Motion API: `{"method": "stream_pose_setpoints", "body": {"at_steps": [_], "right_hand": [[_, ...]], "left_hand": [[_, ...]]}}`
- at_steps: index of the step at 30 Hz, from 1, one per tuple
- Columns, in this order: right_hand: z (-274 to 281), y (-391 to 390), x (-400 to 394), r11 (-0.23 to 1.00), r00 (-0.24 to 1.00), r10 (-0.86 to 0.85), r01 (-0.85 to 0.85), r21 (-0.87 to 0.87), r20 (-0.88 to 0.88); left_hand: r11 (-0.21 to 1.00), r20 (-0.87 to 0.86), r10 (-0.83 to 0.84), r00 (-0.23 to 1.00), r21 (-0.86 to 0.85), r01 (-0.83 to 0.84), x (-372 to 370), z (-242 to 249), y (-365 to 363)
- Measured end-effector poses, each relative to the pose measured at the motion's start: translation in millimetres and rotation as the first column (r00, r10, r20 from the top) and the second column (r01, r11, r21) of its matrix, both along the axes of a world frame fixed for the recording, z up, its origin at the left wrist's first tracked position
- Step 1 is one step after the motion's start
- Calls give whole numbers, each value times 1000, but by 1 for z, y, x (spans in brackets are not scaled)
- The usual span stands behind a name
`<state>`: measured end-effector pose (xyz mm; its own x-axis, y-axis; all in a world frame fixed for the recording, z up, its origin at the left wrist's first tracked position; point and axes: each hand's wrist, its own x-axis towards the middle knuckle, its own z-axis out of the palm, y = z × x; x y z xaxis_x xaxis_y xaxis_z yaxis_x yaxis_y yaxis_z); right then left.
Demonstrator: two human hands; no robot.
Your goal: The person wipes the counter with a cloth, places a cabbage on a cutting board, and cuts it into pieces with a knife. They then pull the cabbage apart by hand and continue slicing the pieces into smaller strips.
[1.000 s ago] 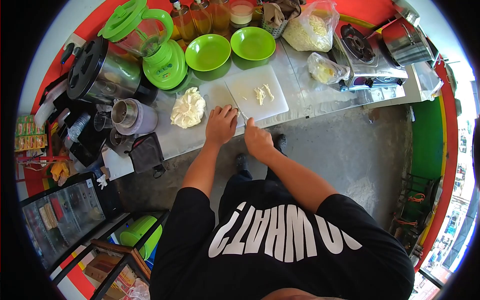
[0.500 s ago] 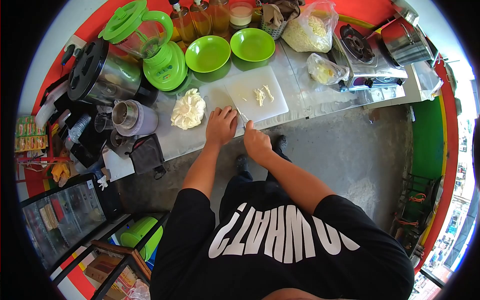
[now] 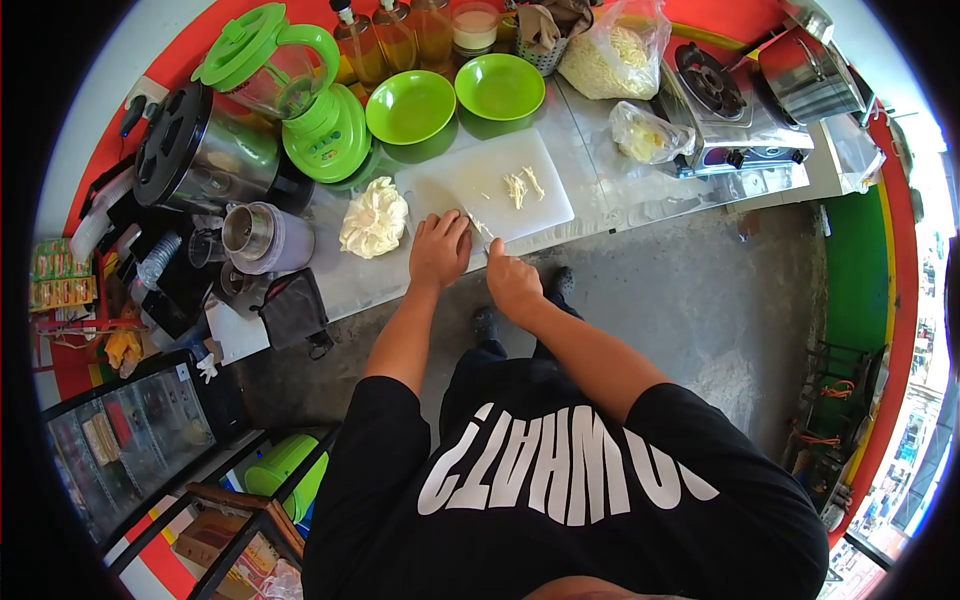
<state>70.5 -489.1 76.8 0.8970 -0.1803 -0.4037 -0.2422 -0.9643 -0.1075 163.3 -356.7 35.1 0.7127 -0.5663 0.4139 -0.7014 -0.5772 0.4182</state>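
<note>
A white cutting board (image 3: 545,200) lies on the metal counter, with thin pale strips (image 3: 520,187) on its right part. My left hand (image 3: 440,247) rests on the board's near left edge, fingers together and bent; whatever lies under its fingertips is too small to name. My right hand (image 3: 512,283) is closed round the handle of a knife (image 3: 482,229), whose blade points up and left beside my left fingertips. Left of the board sits a pale, leafy bunch (image 3: 374,219).
Two green bowls (image 3: 411,107) stand behind the board, beside a green blender (image 3: 325,135). Bags of pale shreds (image 3: 612,62) and pale pieces (image 3: 650,137) lie near a gas stove (image 3: 735,130). A steel-topped container (image 3: 262,237) stands at the left.
The view has shifted slightly, so the counter items sit a little further left and up. The knife blade has tilted slightly beside my left fingertips. Both hands stay in nearly the same place.
</note>
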Motion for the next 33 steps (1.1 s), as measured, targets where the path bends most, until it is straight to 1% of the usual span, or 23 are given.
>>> {"method": "stream_pose_setpoints", "body": {"at_steps": [3,5,8,11,15,18,20,24,26,29,32,33], "right_hand": [[-1,-6,9,1000,999,26,-27,8,35],[5,-6,17,998,997,39,-42,49,61],[11,-3,13,997,999,4,-7,74,39],[9,3,-1,998,999,-36,34,61,21],[1,3,0,999,999,-34,34,10,27],[2,-1,13,999,998,-22,19,49,65],[10,0,17,992,998,-23,16,127,51],[10,4,3,993,999,-19,13,119,48],[4,9,-5,998,998,-53,52,19,29],[-1,9,-4,1000,998,-30,30,-7,51],[-7,3,7,999,997,0,-3,35,73],[-1,1,10,1000,997,6,-8,30,71]], "left_hand": [[1000,1,7,1000,-2,-7,-1,-1,0],[1000,1,5,1000,6,-5,-1,-2,0],[1000,-9,10,1000,13,-10,0,-3,1],[1000,-4,9,1000,-3,-9,0,-6,1],[1000,20,20,1000,-20,-20,0,-6,0],[1000,19,24,1000,-11,-24,0,-6,-1],[1000,17,26,1000,-4,-26,0,-5,0],[1000,10,25,1000,-2,-24,0,-6,0],[1000,1,17,1000,-7,-17,2,-7,1],[1000,-7,18,1000,-17,-18,0,-6,2],[999,6,32,999,-26,-32,0,-6,0],[999,18,39,999,-18,-39,0,-6,0]]}}
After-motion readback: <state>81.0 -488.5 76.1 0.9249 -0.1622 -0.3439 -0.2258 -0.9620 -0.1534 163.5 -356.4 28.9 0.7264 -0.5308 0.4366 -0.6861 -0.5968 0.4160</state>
